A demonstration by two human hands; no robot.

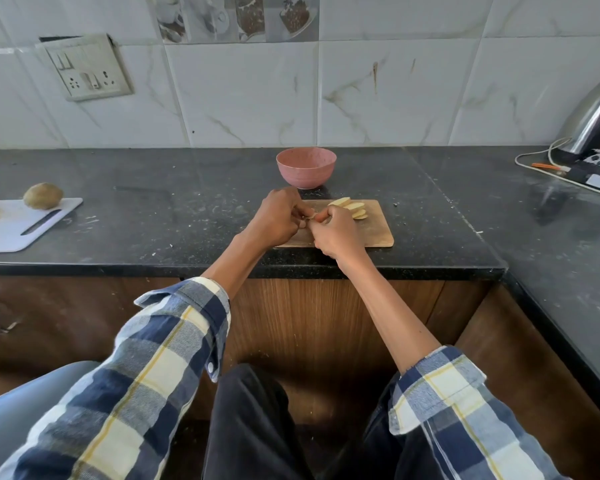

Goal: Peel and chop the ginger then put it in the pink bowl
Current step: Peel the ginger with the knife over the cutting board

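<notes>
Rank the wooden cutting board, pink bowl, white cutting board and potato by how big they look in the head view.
1. White cutting board, though partly cut off by the frame edge
2. Wooden cutting board
3. Pink bowl
4. Potato

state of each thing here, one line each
left hand: curled, pinching a small piece
right hand: curled on the same piece
pink bowl: upright, looks empty
wooden board: flat, pale slices on it
potato: whole, on white board

Looked like a home kitchen: dark stone worktop point(187, 209), tiled wall point(243, 95), steel kettle point(593, 123), wooden chopping board point(378, 230), probably a potato point(43, 195).
</notes>
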